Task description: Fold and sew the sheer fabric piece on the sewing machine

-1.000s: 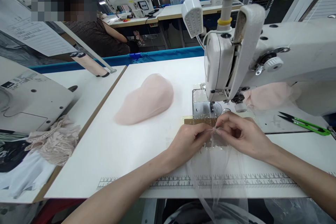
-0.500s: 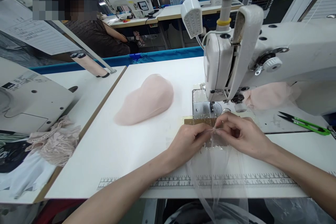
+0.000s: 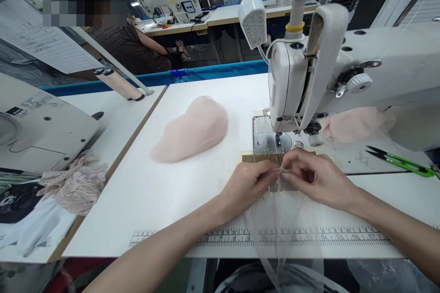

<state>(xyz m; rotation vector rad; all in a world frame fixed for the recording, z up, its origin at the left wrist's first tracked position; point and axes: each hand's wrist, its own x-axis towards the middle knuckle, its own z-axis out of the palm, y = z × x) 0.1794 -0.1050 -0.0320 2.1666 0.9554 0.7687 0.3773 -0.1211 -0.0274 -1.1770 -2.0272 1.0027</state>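
Note:
Both hands meet just in front of the needle area of a white sewing machine point(image 3: 292, 82). My left hand point(image 3: 245, 187) pinches the edge of a sheer pale fabric point(image 3: 283, 219) between thumb and fingers. Close beside it, my right hand point(image 3: 318, 176) pinches the same edge, fingertips nearly touching the left ones. The fabric hangs from the fingers over the table edge towards my lap. Behind the fingertips lies the metal needle plate point(image 3: 263, 142) with the presser foot point(image 3: 278, 139) above it. Exactly how the edge is folded is too small to tell.
A pale pink fabric piece point(image 3: 192, 130) lies left on the white table point(image 3: 137, 206). Green thread snips point(image 3: 400, 161) and more pink fabric point(image 3: 354, 126) are at right. A printed ruler point(image 3: 237, 238) runs along the front. Lace trim point(image 3: 77, 185) lies far left. Another person point(image 3: 127, 48) sits beyond.
Hardly anything differs. Both hands keep their pinch on the sheer fabric in the same place, and the whole view has shifted very slightly.

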